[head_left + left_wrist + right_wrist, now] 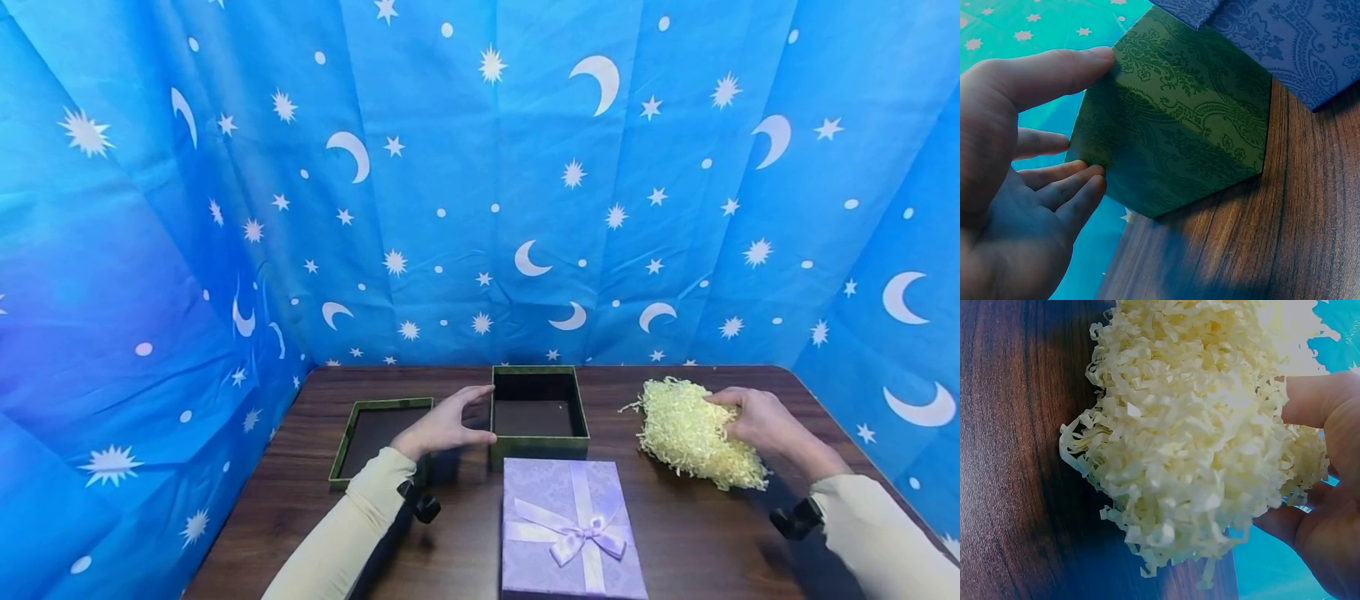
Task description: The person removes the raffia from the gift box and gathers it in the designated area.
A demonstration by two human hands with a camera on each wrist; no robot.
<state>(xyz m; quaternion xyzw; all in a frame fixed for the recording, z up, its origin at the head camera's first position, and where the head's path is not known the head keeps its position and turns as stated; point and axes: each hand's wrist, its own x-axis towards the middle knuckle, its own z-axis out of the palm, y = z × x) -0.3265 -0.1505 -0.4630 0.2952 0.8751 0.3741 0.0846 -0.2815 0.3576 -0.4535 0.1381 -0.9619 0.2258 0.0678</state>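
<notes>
A green open-topped box (pixel 540 448) with a dark interior stands near the table's far edge. At its left side is my left hand (pixel 444 423), thumb and fingers spread, fingertips at the wall. The left wrist view shows that wall as patterned green paper (pixel 1191 125), with the thumb (pixel 1066 72) along one edge. To the right, my right hand (pixel 761 423) grips a bundle of pale yellow shredded paper (pixel 682 433). Up close in the right wrist view, the shredded paper (pixel 1172 444) hides some of that hand's fingertips.
A lilac gift box (pixel 540 508) with a ribbon bow lies in front of the green box. The green lid (pixel 381 403), its hollow side up, rests on the wooden table (pixel 270 517) at left, partly behind the left forearm. A blue star-and-moon cloth (pixel 465 167) hangs around the table.
</notes>
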